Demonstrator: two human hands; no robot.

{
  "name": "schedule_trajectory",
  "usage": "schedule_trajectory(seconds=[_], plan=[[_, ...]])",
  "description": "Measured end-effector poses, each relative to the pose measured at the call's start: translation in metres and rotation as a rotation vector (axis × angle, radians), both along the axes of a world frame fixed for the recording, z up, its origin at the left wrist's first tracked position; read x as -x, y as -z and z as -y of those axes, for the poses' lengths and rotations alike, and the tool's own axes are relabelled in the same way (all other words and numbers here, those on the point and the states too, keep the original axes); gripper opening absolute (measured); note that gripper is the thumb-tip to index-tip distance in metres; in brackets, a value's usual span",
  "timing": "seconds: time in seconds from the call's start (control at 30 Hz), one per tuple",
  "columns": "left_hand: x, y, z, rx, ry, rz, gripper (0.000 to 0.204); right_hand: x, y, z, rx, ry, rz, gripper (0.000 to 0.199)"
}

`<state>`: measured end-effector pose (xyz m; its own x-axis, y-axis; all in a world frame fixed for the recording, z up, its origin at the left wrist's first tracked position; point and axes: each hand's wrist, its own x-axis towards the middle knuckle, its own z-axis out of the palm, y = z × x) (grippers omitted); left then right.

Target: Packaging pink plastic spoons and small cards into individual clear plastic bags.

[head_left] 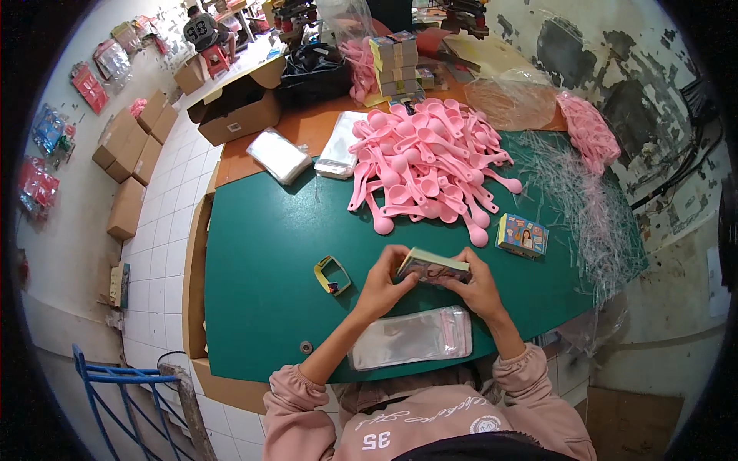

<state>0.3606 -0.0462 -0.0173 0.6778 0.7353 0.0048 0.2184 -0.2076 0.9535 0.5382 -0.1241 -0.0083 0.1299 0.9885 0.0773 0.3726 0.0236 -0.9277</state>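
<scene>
Both of my hands grip one small stack of printed cards (432, 266) just above the green table (261, 253). My left hand (381, 286) holds its left end and my right hand (478, 284) its right end. Below them, at the near edge, lies a flat clear zip bag (411, 338). A second small printed card pack (522, 235) rests to the right. Behind the hands spreads a big heap of pink plastic spoons (430, 161). A small yellow paper band (332, 275) lies left of my left hand.
Clear plastic sleeves (592, 207) are scattered on the table's right side, with more pink spoons (588, 131) in a bag beyond. Bag stacks (278, 154) and an open cardboard box (234, 107) stand at the back left. Cartons line the tiled floor (127, 165); a person sits far back.
</scene>
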Motion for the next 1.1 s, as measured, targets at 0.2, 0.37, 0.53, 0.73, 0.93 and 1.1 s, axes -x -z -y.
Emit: schedule_trajectory(seconds=[0.2, 0.37, 0.53, 0.73, 0.93, 1.1], plan=[[-0.023, -0.023, 0.039, 0.371, -0.103, 0.511, 0.044, 0.03, -0.013, 0.007, -0.026, 0.084, -1.103, 0.029], [-0.012, -0.03, 0.02, -0.494, -0.094, -0.032, 0.032, 0.009, -0.037, 0.013, -0.235, 0.11, -0.203, 0.053], [-0.017, -0.043, 0.018, -0.743, 0.178, -0.485, 0.029, 0.001, -0.047, 0.016, -0.224, -0.103, 0.321, 0.067], [-0.016, -0.03, 0.017, -0.681, 0.148, -0.364, 0.039, -0.008, -0.003, 0.018, -0.067, -0.128, 0.146, 0.045], [-0.009, -0.006, 0.028, -0.172, 0.014, 0.098, 0.046, 0.009, 0.012, 0.021, -0.102, -0.017, 0.014, 0.038], [-0.004, -0.006, 0.021, -0.057, 0.162, 0.1, 0.043, -0.002, 0.009, 0.021, -0.036, -0.073, 0.017, 0.037]])
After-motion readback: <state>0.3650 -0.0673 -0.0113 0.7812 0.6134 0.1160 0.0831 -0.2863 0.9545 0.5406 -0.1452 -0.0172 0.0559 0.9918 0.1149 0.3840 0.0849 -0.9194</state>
